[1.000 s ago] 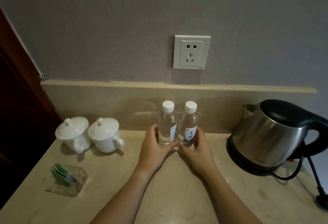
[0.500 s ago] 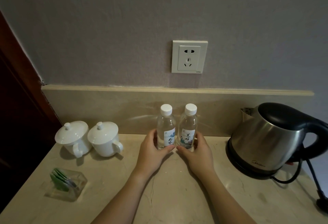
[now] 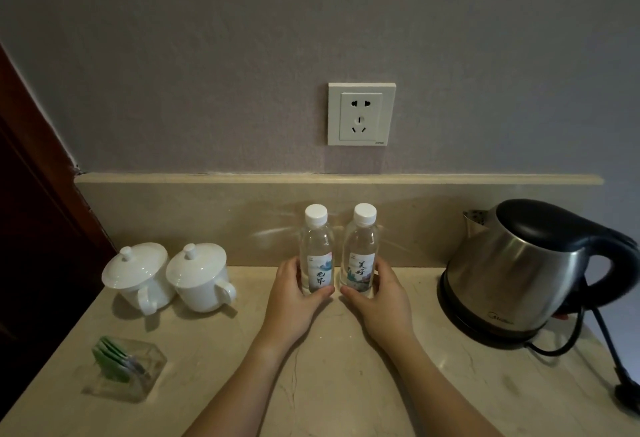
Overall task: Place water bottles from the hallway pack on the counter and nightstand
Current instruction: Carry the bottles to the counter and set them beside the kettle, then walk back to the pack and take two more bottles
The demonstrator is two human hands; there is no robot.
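left hand (image 3: 294, 301) grips left bottle (image 3: 317, 256), right hand (image 3: 377, 301) grips right bottle (image 3: 360, 256), worktop (image 3: 329, 384) back edge; i'd release gently; a nudge tips both

wall (image 3: 207, 56) grey-purple, dim | white socket (image 3: 361, 114) | beige marble backsplash (image 3: 194, 215) | dark wood panel (image 3: 38, 229) left

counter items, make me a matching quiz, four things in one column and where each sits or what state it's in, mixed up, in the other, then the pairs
Things:
1. water bottles
2. kettle
3. lidded cups
4. glass holder with green sachets

Places or states:
A. front left of the counter
B. far right, on its base, cord trailing off
C. upright, side by side below the wall socket, one in the left hand, one in the right hand
D. back left, side by side

Pairs: 1-C, 2-B, 3-D, 4-A
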